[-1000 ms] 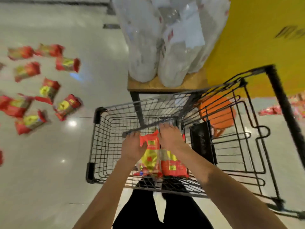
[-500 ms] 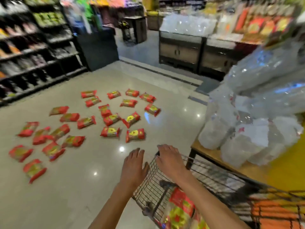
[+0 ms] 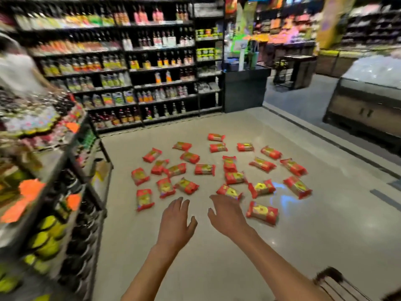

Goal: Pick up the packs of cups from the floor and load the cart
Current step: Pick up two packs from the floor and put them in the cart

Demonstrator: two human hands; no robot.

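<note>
**Hands empty again, going back for more packs**

Both hands are out in front with nothing in them. The left hand [image 3: 176,222] has its fingers straight and loosely spread, and the right hand [image 3: 227,216] is the same, palm down, reaching forward. A second ago they were down in the black wire cart [image 3: 338,285] with two packs, so that pair looks delivered and this is the swing back for the next grab.

The red and yellow crinkly plastic packs of cups [image 3: 262,212] are scattered over the glossy pale floor [image 3: 195,268], well ahead of the cart's corner. The closest red pack [image 3: 230,191] sits just beyond the right fingertips. They're soft, pillow-shaped and shiny, probably slippery. Plenty still to load.
</note>
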